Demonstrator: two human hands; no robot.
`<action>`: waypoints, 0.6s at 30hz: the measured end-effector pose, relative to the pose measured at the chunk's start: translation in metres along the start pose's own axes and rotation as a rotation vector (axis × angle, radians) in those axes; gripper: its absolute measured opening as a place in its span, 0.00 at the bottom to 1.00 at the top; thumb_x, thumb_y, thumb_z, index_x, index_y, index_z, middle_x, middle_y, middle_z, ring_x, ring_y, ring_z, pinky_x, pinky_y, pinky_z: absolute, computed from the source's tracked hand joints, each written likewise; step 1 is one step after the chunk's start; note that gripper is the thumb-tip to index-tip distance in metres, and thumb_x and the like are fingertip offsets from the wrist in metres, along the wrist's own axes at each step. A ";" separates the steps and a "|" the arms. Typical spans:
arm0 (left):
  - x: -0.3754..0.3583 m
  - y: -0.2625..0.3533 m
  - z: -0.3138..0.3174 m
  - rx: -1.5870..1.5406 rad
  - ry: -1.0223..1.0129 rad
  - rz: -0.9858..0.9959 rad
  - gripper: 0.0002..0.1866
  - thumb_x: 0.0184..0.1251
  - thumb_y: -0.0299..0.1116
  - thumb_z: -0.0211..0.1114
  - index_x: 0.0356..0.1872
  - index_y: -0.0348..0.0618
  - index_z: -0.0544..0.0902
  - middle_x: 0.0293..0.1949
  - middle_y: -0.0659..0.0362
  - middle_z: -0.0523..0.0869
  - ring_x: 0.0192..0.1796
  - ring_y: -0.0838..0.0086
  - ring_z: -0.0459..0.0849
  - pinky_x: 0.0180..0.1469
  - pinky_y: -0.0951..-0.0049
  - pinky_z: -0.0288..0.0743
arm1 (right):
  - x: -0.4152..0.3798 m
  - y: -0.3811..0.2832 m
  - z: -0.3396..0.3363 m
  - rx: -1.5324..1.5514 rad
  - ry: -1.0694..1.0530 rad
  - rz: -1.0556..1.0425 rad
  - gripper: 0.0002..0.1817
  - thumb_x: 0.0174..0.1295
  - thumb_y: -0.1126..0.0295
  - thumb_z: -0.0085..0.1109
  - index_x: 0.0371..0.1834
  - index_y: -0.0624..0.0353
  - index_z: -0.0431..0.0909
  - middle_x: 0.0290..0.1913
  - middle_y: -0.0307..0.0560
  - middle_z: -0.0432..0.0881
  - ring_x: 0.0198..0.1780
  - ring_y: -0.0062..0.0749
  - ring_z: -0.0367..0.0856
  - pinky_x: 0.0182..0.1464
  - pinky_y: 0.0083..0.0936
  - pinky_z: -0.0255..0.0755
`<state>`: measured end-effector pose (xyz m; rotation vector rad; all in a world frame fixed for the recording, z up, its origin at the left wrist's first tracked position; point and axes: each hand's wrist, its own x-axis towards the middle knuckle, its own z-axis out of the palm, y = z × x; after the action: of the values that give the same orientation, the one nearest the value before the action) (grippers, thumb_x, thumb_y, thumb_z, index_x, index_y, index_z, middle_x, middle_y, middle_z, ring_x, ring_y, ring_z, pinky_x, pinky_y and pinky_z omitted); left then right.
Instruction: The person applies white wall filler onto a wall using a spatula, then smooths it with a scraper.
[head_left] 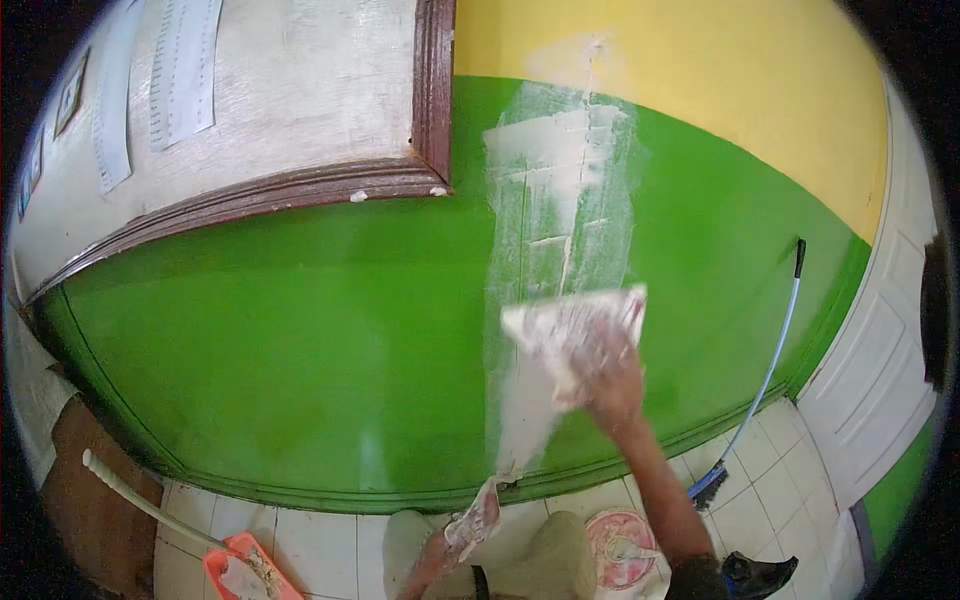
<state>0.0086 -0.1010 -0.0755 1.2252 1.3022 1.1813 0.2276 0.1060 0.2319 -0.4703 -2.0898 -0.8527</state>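
My right hand [608,378] holds a wide putty knife [570,318] smeared with white filler, its blade pressed flat against the green wall [300,350]. A tall vertical strip of white filler [560,200] runs up the wall above the blade into the yellow band [720,80]. Low in the view, my left hand [440,555] grips a second, smaller putty knife [478,518] coated in filler, held near my knee and away from the wall.
A wooden-framed board [300,110] with papers hangs at upper left. A blue-handled broom [765,375] leans on the wall at right beside a white door [880,380]. On the tiled floor sit a filler tub [622,545], an orange tray [245,570] and a white pipe [140,495].
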 end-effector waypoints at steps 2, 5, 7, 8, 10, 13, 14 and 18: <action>-0.002 0.000 -0.003 -0.256 -0.010 -0.198 0.23 0.70 0.44 0.56 0.61 0.42 0.74 0.41 0.57 0.83 0.36 0.74 0.78 0.40 0.71 0.74 | 0.049 0.025 -0.014 -0.008 0.175 0.000 0.32 0.53 0.52 0.63 0.63 0.46 0.73 0.65 0.47 0.73 0.70 0.46 0.65 0.71 0.50 0.55; 0.001 0.018 -0.005 0.216 -0.007 0.042 0.21 0.71 0.42 0.56 0.58 0.41 0.76 0.43 0.55 0.84 0.38 0.70 0.81 0.41 0.70 0.76 | 0.117 0.065 -0.022 -0.160 0.326 -0.051 0.26 0.55 0.57 0.63 0.60 0.47 0.77 0.61 0.45 0.77 0.67 0.44 0.69 0.68 0.47 0.60; 0.007 0.006 -0.005 0.157 0.026 0.181 0.21 0.71 0.42 0.56 0.57 0.40 0.76 0.44 0.56 0.84 0.39 0.70 0.82 0.43 0.69 0.76 | 0.144 0.073 -0.025 -0.218 0.339 -0.026 0.25 0.55 0.58 0.63 0.58 0.47 0.78 0.59 0.43 0.78 0.66 0.43 0.70 0.68 0.46 0.61; 0.007 0.006 -0.004 0.138 0.036 0.226 0.21 0.71 0.42 0.56 0.57 0.39 0.76 0.45 0.56 0.85 0.40 0.70 0.82 0.44 0.69 0.76 | 0.152 0.074 -0.025 -0.247 0.302 -0.037 0.24 0.56 0.59 0.63 0.58 0.47 0.78 0.59 0.43 0.79 0.65 0.42 0.70 0.67 0.46 0.61; 0.001 0.026 -0.005 0.203 0.080 0.254 0.23 0.71 0.43 0.57 0.58 0.36 0.75 0.54 0.52 0.82 0.53 0.63 0.82 0.55 0.66 0.75 | 0.151 0.068 -0.016 -0.275 0.261 -0.045 0.23 0.56 0.59 0.62 0.57 0.47 0.79 0.58 0.43 0.79 0.65 0.41 0.71 0.67 0.45 0.61; 0.002 0.005 -0.007 0.013 0.040 0.090 0.23 0.71 0.43 0.58 0.57 0.35 0.76 0.53 0.52 0.82 0.52 0.66 0.82 0.56 0.67 0.74 | 0.109 0.048 0.016 -0.133 0.222 0.003 0.28 0.55 0.53 0.64 0.60 0.45 0.77 0.60 0.44 0.77 0.66 0.42 0.69 0.69 0.44 0.60; 0.001 0.004 -0.008 -0.053 0.032 0.035 0.23 0.71 0.43 0.58 0.57 0.35 0.76 0.53 0.52 0.82 0.51 0.67 0.82 0.56 0.67 0.73 | 0.088 0.037 0.026 -0.088 0.174 0.019 0.29 0.54 0.51 0.64 0.61 0.45 0.76 0.61 0.44 0.76 0.67 0.43 0.68 0.70 0.45 0.58; -0.005 0.032 -0.014 -0.045 0.079 0.073 0.22 0.69 0.39 0.60 0.58 0.34 0.74 0.53 0.55 0.82 0.53 0.72 0.79 0.56 0.69 0.72 | -0.007 -0.010 0.067 0.023 0.004 0.075 0.34 0.50 0.47 0.63 0.63 0.44 0.74 0.67 0.44 0.70 0.71 0.43 0.62 0.74 0.49 0.49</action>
<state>-0.0032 -0.1059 -0.0428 1.2122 1.2913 1.3163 0.1896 0.1468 0.1924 -0.5311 -2.0632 -0.7843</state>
